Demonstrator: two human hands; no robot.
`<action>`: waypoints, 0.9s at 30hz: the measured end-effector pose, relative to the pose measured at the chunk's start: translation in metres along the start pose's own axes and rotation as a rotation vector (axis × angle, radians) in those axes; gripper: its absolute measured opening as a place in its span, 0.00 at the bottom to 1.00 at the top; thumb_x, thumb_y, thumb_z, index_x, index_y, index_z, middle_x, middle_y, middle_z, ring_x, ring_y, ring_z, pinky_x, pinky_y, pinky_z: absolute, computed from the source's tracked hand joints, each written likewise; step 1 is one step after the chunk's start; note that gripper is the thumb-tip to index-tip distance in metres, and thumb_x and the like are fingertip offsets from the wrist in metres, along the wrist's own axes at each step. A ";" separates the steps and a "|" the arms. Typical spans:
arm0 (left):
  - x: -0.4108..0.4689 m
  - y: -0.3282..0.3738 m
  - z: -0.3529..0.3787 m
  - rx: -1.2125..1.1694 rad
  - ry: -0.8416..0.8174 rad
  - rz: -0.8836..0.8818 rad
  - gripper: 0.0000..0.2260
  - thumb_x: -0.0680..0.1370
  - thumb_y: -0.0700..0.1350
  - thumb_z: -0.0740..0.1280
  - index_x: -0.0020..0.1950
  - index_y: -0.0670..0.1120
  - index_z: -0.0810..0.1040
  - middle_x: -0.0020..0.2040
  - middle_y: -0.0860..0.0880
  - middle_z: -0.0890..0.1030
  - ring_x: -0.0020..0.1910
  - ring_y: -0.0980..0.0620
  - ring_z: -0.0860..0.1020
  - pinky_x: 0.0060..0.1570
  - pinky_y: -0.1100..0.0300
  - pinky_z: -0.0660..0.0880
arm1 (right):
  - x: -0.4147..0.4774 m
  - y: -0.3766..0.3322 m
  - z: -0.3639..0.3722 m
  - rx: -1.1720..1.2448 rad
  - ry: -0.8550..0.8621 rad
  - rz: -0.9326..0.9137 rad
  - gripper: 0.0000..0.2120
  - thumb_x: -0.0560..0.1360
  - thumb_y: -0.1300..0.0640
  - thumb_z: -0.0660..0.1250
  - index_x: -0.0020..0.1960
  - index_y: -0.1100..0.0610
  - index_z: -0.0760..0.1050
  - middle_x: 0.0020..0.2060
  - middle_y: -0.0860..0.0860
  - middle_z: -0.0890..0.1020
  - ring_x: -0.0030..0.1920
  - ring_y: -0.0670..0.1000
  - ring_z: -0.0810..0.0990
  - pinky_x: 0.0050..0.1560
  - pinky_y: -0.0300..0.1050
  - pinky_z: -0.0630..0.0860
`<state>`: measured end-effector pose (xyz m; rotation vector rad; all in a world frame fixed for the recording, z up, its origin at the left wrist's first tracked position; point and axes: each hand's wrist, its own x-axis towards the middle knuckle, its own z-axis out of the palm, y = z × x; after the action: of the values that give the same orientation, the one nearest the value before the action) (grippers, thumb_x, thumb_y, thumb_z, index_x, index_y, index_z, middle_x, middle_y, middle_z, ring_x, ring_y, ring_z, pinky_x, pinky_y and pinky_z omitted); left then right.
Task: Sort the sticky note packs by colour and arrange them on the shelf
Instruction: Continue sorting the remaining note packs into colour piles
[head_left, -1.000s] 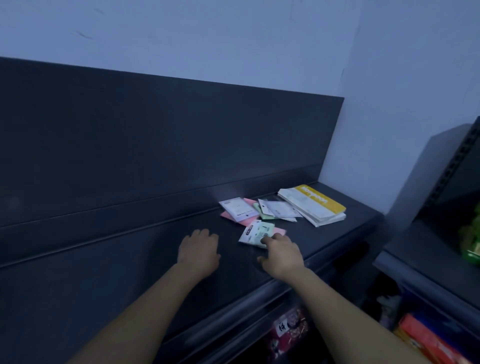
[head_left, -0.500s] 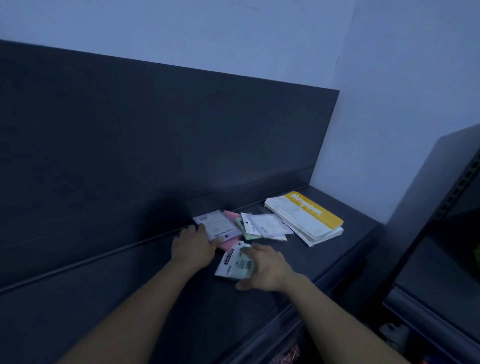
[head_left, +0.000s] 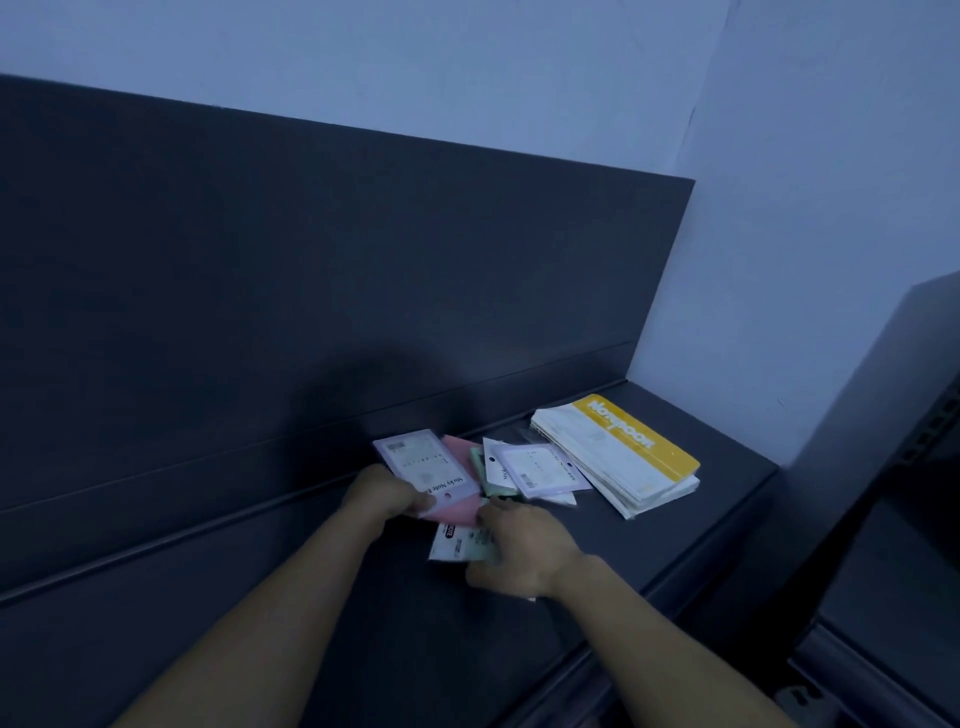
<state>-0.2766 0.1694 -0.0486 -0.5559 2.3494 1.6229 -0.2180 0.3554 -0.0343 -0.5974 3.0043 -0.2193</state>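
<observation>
Left hand (head_left: 387, 491) closes its grip on the purple pack (head_left: 415, 460), thumb on top, over a pink pack (head_left: 460, 506). Right hand (head_left: 522, 548) curls its grip round the pale green pack (head_left: 457, 543). All sit on the dark shelf (head_left: 727, 499), with loose packs (head_left: 540, 470) just beside and yellow notebooks (head_left: 618, 457) further right.

Dark shelf (head_left: 260, 597) bearing a loose, overlapping cluster of packs: lilac pack (head_left: 423, 465) atop pink pack (head_left: 460, 501), green pack (head_left: 488, 475), second lilac pack (head_left: 543, 470), pale pack (head_left: 457, 543) nearest.
</observation>
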 end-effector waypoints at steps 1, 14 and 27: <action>-0.003 0.001 0.000 -0.047 -0.001 -0.001 0.17 0.68 0.35 0.76 0.56 0.38 0.78 0.54 0.43 0.81 0.53 0.44 0.78 0.52 0.52 0.76 | -0.001 -0.001 -0.001 -0.001 0.027 -0.014 0.18 0.71 0.43 0.66 0.52 0.57 0.73 0.50 0.53 0.78 0.50 0.55 0.77 0.42 0.43 0.67; -0.084 -0.003 -0.038 -0.668 0.227 0.141 0.06 0.80 0.35 0.59 0.56 0.42 0.68 0.46 0.43 0.78 0.36 0.46 0.77 0.40 0.52 0.77 | -0.005 -0.033 0.000 0.120 0.531 -0.088 0.08 0.69 0.67 0.66 0.47 0.58 0.78 0.33 0.57 0.81 0.30 0.60 0.79 0.28 0.47 0.71; -0.174 -0.083 -0.086 -0.674 0.597 0.143 0.07 0.82 0.41 0.59 0.58 0.43 0.73 0.50 0.44 0.81 0.39 0.46 0.77 0.34 0.56 0.74 | -0.036 -0.106 -0.017 1.011 0.483 0.096 0.10 0.80 0.61 0.57 0.41 0.58 0.72 0.34 0.47 0.75 0.35 0.47 0.71 0.35 0.41 0.65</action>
<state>-0.0817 0.0940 -0.0187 -1.1547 2.1686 2.6311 -0.1471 0.2747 0.0006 -0.2903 2.7153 -1.9177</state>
